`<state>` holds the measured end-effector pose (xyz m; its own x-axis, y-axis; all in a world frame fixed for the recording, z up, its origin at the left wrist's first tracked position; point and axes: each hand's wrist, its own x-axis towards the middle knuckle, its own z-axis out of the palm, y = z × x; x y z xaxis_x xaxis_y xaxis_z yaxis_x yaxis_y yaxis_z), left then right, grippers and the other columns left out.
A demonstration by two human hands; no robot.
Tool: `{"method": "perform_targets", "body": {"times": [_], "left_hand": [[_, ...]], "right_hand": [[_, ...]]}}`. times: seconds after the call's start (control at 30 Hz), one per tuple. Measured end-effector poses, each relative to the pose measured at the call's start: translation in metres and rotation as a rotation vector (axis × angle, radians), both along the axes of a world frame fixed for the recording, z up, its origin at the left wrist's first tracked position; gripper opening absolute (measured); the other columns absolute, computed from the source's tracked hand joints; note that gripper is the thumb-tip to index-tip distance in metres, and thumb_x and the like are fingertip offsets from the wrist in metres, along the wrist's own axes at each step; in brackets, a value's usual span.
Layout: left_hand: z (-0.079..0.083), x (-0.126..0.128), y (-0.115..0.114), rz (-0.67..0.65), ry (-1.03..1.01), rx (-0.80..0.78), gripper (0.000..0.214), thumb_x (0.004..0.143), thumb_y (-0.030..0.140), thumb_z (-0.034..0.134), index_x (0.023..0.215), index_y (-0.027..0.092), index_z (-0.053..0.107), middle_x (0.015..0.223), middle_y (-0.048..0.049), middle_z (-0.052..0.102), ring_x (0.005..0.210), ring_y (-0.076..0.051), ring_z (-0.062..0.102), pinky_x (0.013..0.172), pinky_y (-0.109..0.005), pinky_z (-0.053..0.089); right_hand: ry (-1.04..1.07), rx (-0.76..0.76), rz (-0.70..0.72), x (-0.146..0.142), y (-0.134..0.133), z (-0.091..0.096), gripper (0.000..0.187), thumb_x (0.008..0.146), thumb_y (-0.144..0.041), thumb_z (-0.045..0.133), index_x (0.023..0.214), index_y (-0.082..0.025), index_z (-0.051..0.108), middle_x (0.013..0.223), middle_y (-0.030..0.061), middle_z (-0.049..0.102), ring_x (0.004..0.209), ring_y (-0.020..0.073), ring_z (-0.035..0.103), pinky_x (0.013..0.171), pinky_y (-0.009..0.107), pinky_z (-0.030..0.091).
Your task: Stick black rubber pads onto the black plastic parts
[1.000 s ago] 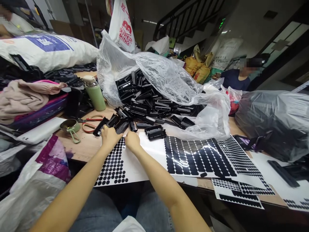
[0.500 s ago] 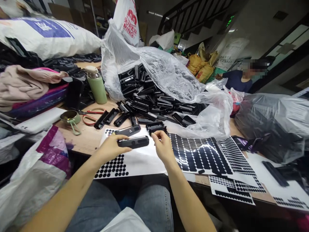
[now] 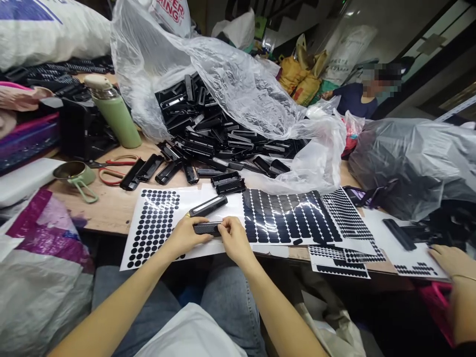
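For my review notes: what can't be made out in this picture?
All in the head view:
- Ends of the held black part: covered by the left hand and right hand.
- What, if anything, the right hand pinches: too small to tell.
- Back of the black pile: behind the clear plastic bag.
- Co-worker's arm: cut off by the right edge.
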<state>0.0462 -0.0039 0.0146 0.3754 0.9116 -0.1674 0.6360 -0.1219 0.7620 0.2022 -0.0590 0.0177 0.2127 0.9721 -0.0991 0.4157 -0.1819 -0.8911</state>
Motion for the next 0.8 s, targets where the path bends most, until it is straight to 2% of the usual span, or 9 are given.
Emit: {"method": "perform_targets", "body": {"times": [0.3, 0.4, 0.5, 0.57, 0.7, 0.8], "left_hand": [[-0.003, 0.001, -0.003, -0.003, -0.019, 0.046, 0.042, 0.059, 0.038, 0.068, 0.096, 0.019, 0.069, 0.096, -0.0061, 0.061, 0.087, -0.023, 0.060, 0.084, -0.035, 0.046], [-0.006, 0.000, -0.002, -0.018, -0.030, 0.064, 0.042, 0.059, 0.038, 0.069, 0.096, 0.019, 0.069, 0.094, -0.0063, 0.061, 0.089, -0.024, 0.059, 0.085, -0.036, 0.045], [-0.008, -0.001, 0.000, -0.017, -0.025, 0.058, 0.045, 0.058, 0.040, 0.070, 0.098, 0.019, 0.069, 0.098, -0.0073, 0.061, 0.093, -0.025, 0.059, 0.088, -0.038, 0.044], [-0.008, -0.002, 0.001, -0.019, -0.033, 0.044, 0.047, 0.058, 0.041, 0.070, 0.099, 0.018, 0.069, 0.102, -0.0084, 0.059, 0.095, -0.026, 0.058, 0.090, -0.037, 0.043], [-0.006, -0.002, 0.002, -0.009, -0.035, 0.017, 0.049, 0.058, 0.042, 0.071, 0.100, 0.017, 0.069, 0.102, -0.0094, 0.059, 0.094, -0.026, 0.059, 0.089, -0.037, 0.044], [-0.005, -0.002, 0.002, -0.016, -0.041, 0.017, 0.049, 0.058, 0.041, 0.071, 0.100, 0.017, 0.068, 0.102, -0.0094, 0.059, 0.094, -0.026, 0.059, 0.089, -0.037, 0.044]], "right_hand": [[-0.101, 0.012, 0.015, -0.008, -0.003, -0.002, 0.009, 0.081, -0.019, 0.044, 0.072, -0.020, 0.048, 0.090, 0.0045, 0.051, 0.071, 0.0135, 0.052, 0.074, 0.030, 0.043], [-0.182, 0.023, 0.041, -0.002, 0.003, -0.001, 0.004, 0.080, -0.022, 0.047, 0.077, -0.020, 0.050, 0.090, 0.0049, 0.052, 0.072, 0.0152, 0.053, 0.072, 0.031, 0.043], [-0.340, -0.006, -0.057, 0.019, 0.033, 0.001, 0.014, 0.083, -0.028, 0.047, 0.092, -0.018, 0.052, 0.098, 0.0075, 0.054, 0.082, 0.0183, 0.056, 0.077, 0.032, 0.043], [-0.477, -0.103, -0.166, 0.038, 0.062, 0.002, 0.020, 0.087, -0.028, 0.039, 0.097, -0.017, 0.053, 0.102, 0.0097, 0.056, 0.092, 0.0201, 0.055, 0.082, 0.033, 0.041], [-0.515, -0.235, -0.204, 0.061, 0.111, -0.003, 0.024, 0.081, -0.024, 0.051, 0.100, -0.010, 0.057, 0.107, 0.0186, 0.057, 0.097, 0.0264, 0.057, 0.082, 0.035, 0.040], [-0.515, -0.290, -0.232, 0.062, 0.124, -0.008, 0.032, 0.079, -0.024, 0.055, 0.106, -0.008, 0.056, 0.112, 0.0219, 0.055, 0.096, 0.0283, 0.058, 0.081, 0.036, 0.041]]}}
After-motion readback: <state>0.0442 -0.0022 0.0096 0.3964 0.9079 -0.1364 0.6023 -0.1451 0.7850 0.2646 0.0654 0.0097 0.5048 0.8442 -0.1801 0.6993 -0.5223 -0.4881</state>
